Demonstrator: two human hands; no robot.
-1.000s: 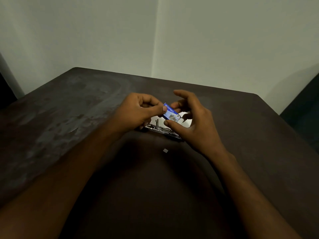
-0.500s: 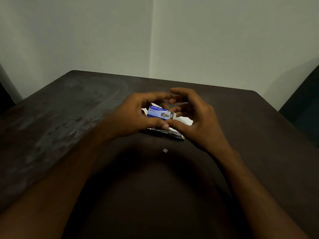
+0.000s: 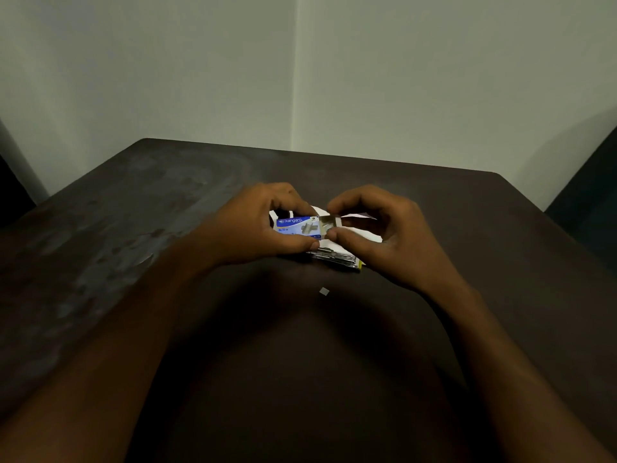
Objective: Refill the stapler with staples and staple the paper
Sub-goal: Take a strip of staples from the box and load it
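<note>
Tilted a second ago, the blue staple box (image 3: 298, 224) now lies level between both hands, left hand (image 3: 253, 228) gripping its sleeve, right hand (image 3: 384, 235) pinching the inner tray (image 3: 329, 223) out above the stapler (image 3: 337, 259) near the table's (image 3: 133, 228) far edge.

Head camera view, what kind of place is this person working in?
Probably a plain indoor room, a desk or work corner in a home or office. A worn dark table is pushed toward a bare pale wall corner, with only a staple box, stapler and paper on it.
</note>
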